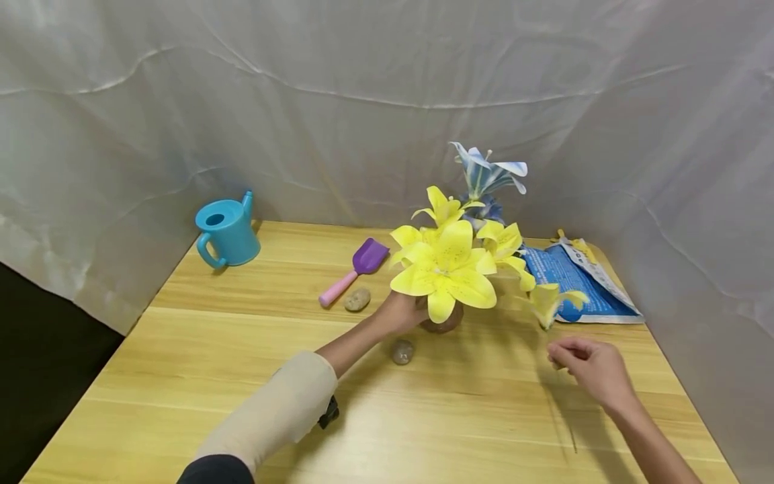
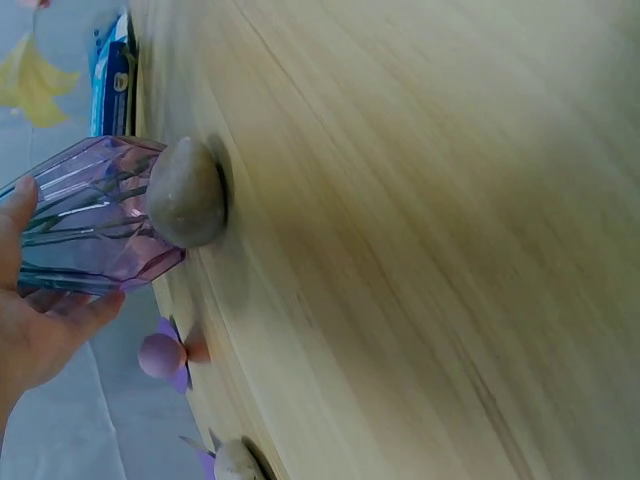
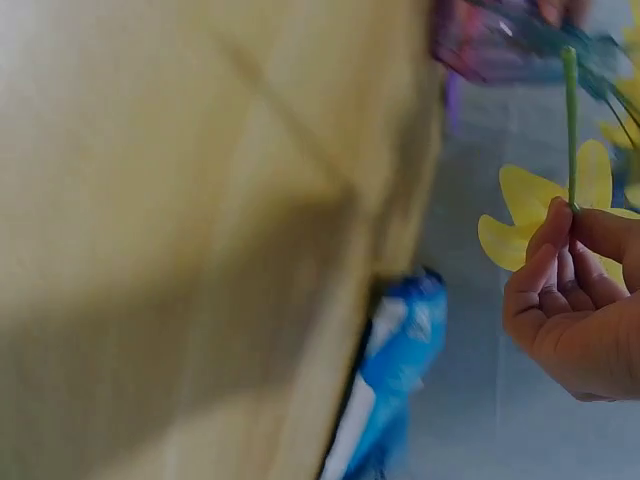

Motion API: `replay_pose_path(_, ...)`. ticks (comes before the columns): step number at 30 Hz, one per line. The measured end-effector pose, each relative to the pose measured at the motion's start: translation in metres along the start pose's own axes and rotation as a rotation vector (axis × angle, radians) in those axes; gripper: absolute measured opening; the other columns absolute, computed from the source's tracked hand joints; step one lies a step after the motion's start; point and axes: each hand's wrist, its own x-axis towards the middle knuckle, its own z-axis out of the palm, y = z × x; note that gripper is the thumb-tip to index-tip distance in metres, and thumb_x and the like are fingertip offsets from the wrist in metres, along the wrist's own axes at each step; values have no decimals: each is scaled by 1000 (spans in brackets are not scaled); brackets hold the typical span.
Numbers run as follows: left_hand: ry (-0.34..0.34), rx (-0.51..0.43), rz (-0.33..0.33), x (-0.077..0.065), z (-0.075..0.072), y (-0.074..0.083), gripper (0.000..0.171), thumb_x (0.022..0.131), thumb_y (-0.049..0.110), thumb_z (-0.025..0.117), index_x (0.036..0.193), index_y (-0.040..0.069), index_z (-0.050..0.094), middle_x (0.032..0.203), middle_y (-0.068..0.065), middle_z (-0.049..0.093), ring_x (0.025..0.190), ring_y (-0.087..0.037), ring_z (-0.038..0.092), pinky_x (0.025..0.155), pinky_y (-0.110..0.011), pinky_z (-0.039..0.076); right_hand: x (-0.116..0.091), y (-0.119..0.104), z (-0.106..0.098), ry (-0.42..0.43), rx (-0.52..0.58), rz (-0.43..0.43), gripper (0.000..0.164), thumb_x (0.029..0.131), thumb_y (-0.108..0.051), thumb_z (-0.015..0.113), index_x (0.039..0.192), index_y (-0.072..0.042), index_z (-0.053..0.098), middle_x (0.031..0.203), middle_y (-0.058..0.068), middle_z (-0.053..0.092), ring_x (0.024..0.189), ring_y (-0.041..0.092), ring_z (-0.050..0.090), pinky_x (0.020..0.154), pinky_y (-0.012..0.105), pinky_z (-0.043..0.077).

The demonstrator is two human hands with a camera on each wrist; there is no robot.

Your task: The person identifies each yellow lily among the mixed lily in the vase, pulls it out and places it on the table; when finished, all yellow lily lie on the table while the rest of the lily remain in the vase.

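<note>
My left hand (image 1: pixel 399 312) grips a see-through pinkish-purple faceted vase (image 2: pixel 110 215), thumb on one side and fingers on the other. Several green stems show through its wall. From it rise yellow lilies (image 1: pixel 444 269) and blue-and-white lilies (image 1: pixel 484 171), which hide most of the vase in the head view. To the right, my right hand (image 1: pixel 589 370) pinches the green stem (image 3: pixel 571 120) of a single yellow lily (image 1: pixel 547 302) between thumb and fingertips, above the table. That stem's free end points toward the vase side in the right wrist view.
A grey stone (image 1: pixel 402 352) lies just in front of the vase; a tan stone (image 1: pixel 357 300) sits farther left, near a purple toy shovel (image 1: pixel 353 272) with a pink handle. A blue watering can (image 1: pixel 232 235) stands back left. At back right lies a blue-and-white bag (image 1: pixel 580 286).
</note>
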Motion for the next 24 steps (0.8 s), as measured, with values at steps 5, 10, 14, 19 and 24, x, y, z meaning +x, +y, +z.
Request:
replay_pose_path(5,3,30,-5,1,0,-9,57,79,5,64,129,8,36,125,-7,44,117,-17,40,95,-27,33,10,-3,28,-32,-118,-67,16,80,-23,65,82,-8,69,69,0,64,62,13,58,52,24,43)
replay_pose_path(10,-19,95,-39,2,6,-27,60,79,15,66,129,12,35,124,-3,44,117,-15,39,95,-27,32,26,-2,48,-81,-154,-61,14,81,-20,64,76,-9,69,64,1,62,56,10,51,50,25,39)
replay_pose_path(14,-27,62,-33,2,8,-30,61,78,14,67,130,15,34,125,0,43,117,-12,38,95,-25,32,39,0,57,-96,-144,-48,15,80,-18,64,72,-7,69,58,3,60,46,11,45,44,26,35)
replay_pose_path(19,-13,55,-18,3,8,-30,64,78,10,67,131,17,34,128,2,41,119,-10,37,95,-23,31,49,0,64,-85,-179,-125,16,79,-17,65,68,-6,70,53,1,58,42,10,44,42,26,34)
replay_pose_path(24,-12,67,-24,2,7,-32,64,77,11,67,131,17,34,127,1,41,118,-10,37,95,-23,31,51,-5,65,-121,-194,-136,26,82,-21,62,61,-8,67,49,-1,57,41,11,44,40,25,32)
